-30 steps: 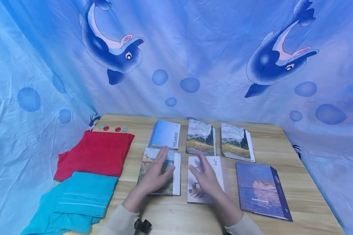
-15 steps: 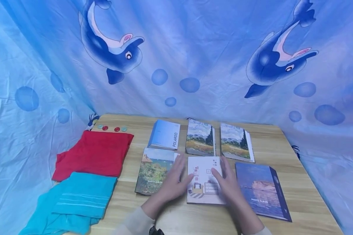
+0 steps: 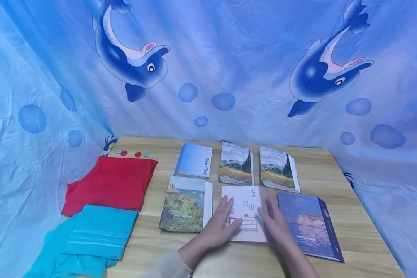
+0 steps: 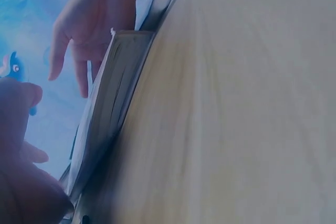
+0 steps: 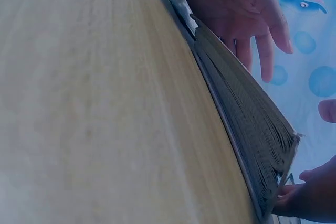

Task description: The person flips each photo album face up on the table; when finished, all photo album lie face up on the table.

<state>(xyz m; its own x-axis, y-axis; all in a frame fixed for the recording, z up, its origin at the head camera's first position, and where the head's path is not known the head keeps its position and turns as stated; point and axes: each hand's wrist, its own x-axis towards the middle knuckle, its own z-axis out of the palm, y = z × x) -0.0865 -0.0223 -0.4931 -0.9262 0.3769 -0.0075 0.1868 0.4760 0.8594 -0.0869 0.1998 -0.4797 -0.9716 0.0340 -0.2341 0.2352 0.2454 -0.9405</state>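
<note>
A white album point(image 3: 248, 208) with a drawn room on its cover lies flat at the front middle of the table. My left hand point(image 3: 222, 227) is over its left side, fingers extended and loosely bent. My right hand point(image 3: 278, 222) stands along the album's right edge. In the right wrist view, the right hand point(image 5: 310, 198) touches the corner of the thick page block point(image 5: 247, 108). The left wrist view has the left hand point(image 4: 21, 156) by the near end of the album point(image 4: 115, 77). Neither hand grips it.
A garden-picture album point(image 3: 182, 208) lies left, a sea-picture album point(image 3: 309, 227) right. Behind are a blue Polaroid album point(image 3: 194, 160) and two landscape albums, one at the middle point(image 3: 236, 164). Red cloth point(image 3: 114, 183), turquoise cloth point(image 3: 94, 231) and several buttons point(image 3: 138, 154) occupy the left side.
My left hand has moved right, from over the garden-picture album to the white album's left side. My right hand has shifted from above the white album to its right edge.
</note>
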